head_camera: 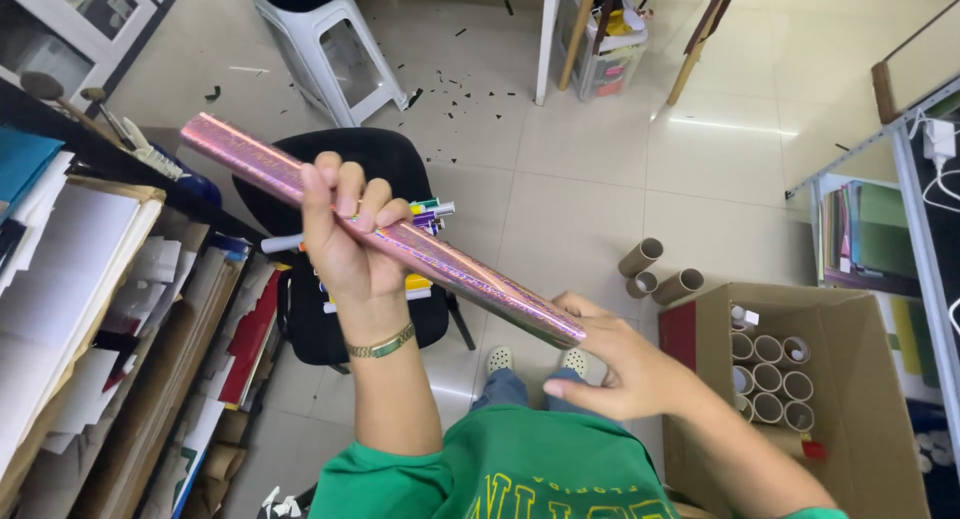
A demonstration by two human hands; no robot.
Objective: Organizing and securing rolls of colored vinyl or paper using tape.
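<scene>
Roll [400, 241]: pink foil-like film, glossy, with a fine holographic sparkle; smooth wrap. Left hand [345, 234] closes round its middle; right hand [620, 364] cups its lower end.

Bracelet [381, 344], just below the roll on the left wrist: metal, gold-toned, shiny.

Chair seat [345, 169], behind the roll: black, matt, looks like padded cloth or vinyl; cannot tell which.

Box [870, 399], right of the roll: brown corrugated cardboard, matt. Tubes [770, 379] inside it: plain cardboard, dull brown.

Floor [600, 149], beyond the roll: pale tiles, smooth, glossy, light glare on them.

Stool [330, 49], above the roll: white plastic, semi-gloss.

Sheets [70, 279], left of the roll: paper and card, matt.

Shirt [500, 469], below the roll: green cloth, soft, matt.
</scene>
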